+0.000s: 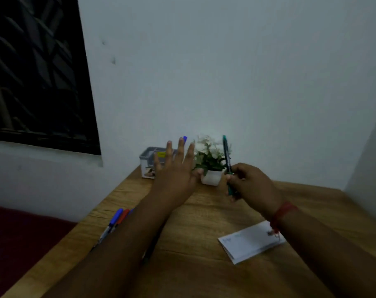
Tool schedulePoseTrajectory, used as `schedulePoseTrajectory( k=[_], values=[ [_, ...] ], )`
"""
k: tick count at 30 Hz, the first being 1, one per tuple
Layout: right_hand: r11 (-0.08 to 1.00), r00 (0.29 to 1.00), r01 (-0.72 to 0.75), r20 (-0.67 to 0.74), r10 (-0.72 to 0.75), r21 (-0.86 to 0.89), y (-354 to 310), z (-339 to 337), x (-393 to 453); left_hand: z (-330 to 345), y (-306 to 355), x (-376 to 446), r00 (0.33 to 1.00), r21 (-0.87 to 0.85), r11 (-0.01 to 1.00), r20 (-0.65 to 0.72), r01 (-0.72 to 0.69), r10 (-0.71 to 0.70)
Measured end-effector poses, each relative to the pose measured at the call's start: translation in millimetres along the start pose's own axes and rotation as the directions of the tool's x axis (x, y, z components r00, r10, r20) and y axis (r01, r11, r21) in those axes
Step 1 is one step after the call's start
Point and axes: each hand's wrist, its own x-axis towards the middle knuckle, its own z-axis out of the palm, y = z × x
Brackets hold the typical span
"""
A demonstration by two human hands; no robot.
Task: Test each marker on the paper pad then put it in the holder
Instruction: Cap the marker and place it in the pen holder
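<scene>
My right hand (250,182) grips a green marker (226,155) that points upward, capped end on top, beside the flower pot. My left hand (174,171) is spread flat with fingers apart, hovering in front of the grey and white holder (148,157) at the back of the desk. A blue marker tip (185,138) sticks up behind my fingers; whether it stands in the holder I cannot tell. The white paper pad (247,241) lies at the front right, partly under my right wrist. Blue and red markers (117,218) lie at the desk's left edge, partly hidden by my left forearm.
A small white pot with white flowers (210,164) stands right of the holder, between my hands. The wooden desk (193,254) meets a white wall behind and on the right. A dark window is at upper left, and a dark red surface lies below the desk's left edge.
</scene>
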Motion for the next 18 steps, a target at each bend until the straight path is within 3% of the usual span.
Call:
schedulePoseTrajectory(
  k=[3,6,8,13,18],
  values=[
    [0.948,0.983,0.154,-0.053,-0.175,-0.277,-27.7,12.8,31.5,11.8,-49.1,-12.3,0.999,0.132,0.990,-0.015,0.051,-0.050],
    [0.797,0.939,0.248,-0.065,-0.337,-0.551,-60.2,24.1,73.6,18.4,-69.2,-14.8,0.992,0.145,0.982,0.009,0.123,-0.126],
    [0.695,0.937,0.253,-0.009,-0.350,-0.674,-78.8,33.0,105.7,18.5,-67.9,-12.5,0.989,0.112,0.983,0.014,0.143,-0.145],
    [0.526,0.944,0.271,0.117,-0.308,-0.806,-96.3,61.7,169.6,16.9,-67.8,-10.3,0.991,0.061,0.989,0.001,0.137,-0.137],
    [0.472,0.945,0.308,0.206,-0.255,-0.826,-104.6,88.3,205.2,11.0,-68.4,-11.4,0.990,0.045,0.989,0.005,0.142,-0.142]
  ],
)
